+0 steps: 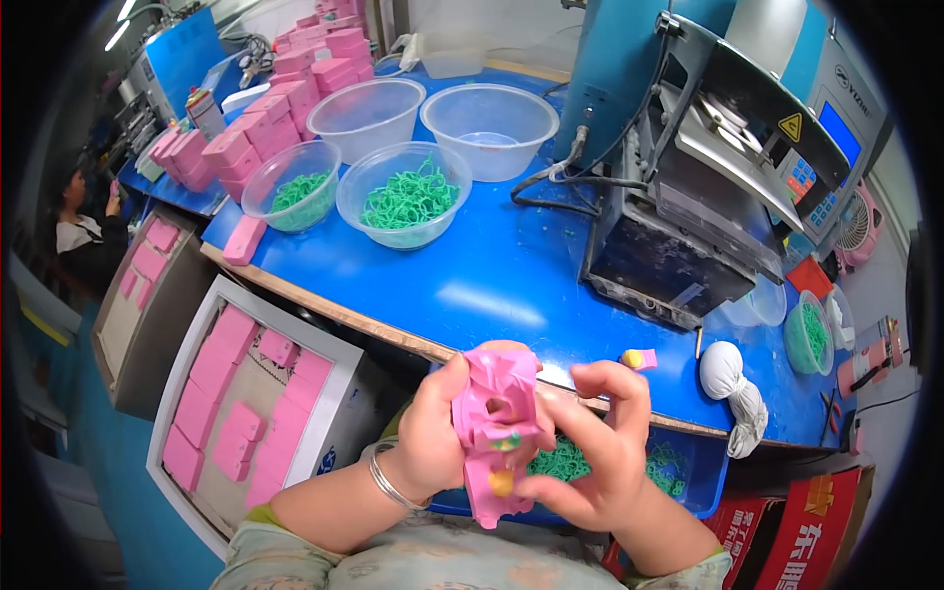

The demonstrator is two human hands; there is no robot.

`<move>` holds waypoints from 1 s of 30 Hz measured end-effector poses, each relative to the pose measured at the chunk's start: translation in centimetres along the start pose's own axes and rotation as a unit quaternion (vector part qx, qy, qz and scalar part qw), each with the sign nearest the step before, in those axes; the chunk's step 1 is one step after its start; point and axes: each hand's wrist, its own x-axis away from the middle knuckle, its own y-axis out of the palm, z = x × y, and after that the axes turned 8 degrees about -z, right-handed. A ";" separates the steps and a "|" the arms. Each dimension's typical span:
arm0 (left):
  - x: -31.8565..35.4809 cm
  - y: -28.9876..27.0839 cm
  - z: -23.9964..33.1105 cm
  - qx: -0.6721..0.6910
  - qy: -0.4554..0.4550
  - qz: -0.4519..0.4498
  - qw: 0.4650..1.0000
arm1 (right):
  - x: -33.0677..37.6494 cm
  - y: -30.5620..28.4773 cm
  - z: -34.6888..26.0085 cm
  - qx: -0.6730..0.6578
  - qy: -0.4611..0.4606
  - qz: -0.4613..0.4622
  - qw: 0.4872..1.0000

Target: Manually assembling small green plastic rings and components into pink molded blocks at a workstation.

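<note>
A soft, pink, mold-like piece (484,433) with folded ridges and a hole is held upright in front of me, over the table's near edge. It has a yellow spot and a small green bit on its face. My left hand (430,433) is closed around its left side, thumb on the upper edge. My right hand (598,447) is at its right side, index finger raised and thumb apart, the thumb tip close to the yellow spot. Some right fingertips are hidden at the piece's edge. Below the hands, a blue tray (706,482) holds green strands (565,462).
Bowls with green strands (413,197) stand on the blue table (423,280), beside stacked pink blocks (265,123). A machine (678,226) stands at right, near a white cloth bundle (733,383) and a small pink-yellow piece (639,359). Left are a box of pink blocks (216,354) and another person (84,226).
</note>
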 end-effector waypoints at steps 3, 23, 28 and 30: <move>0.1 0.0 -0.5 -0.016 0.024 0.081 0.996 | -0.9 -1.1 0.1 0.032 -0.076 -0.035 0.996; -0.8 -0.2 -0.6 0.139 -0.067 0.046 0.987 | 1.5 3.5 0.6 -0.666 0.274 0.075 0.690; -0.8 -0.8 -0.5 0.038 -0.028 0.053 0.997 | 0.4 1.3 -0.2 -0.224 0.098 0.108 0.964; -1.3 0.8 -1.1 -0.098 -0.001 0.170 0.981 | -0.8 0.0 -0.3 -0.086 0.069 0.005 0.994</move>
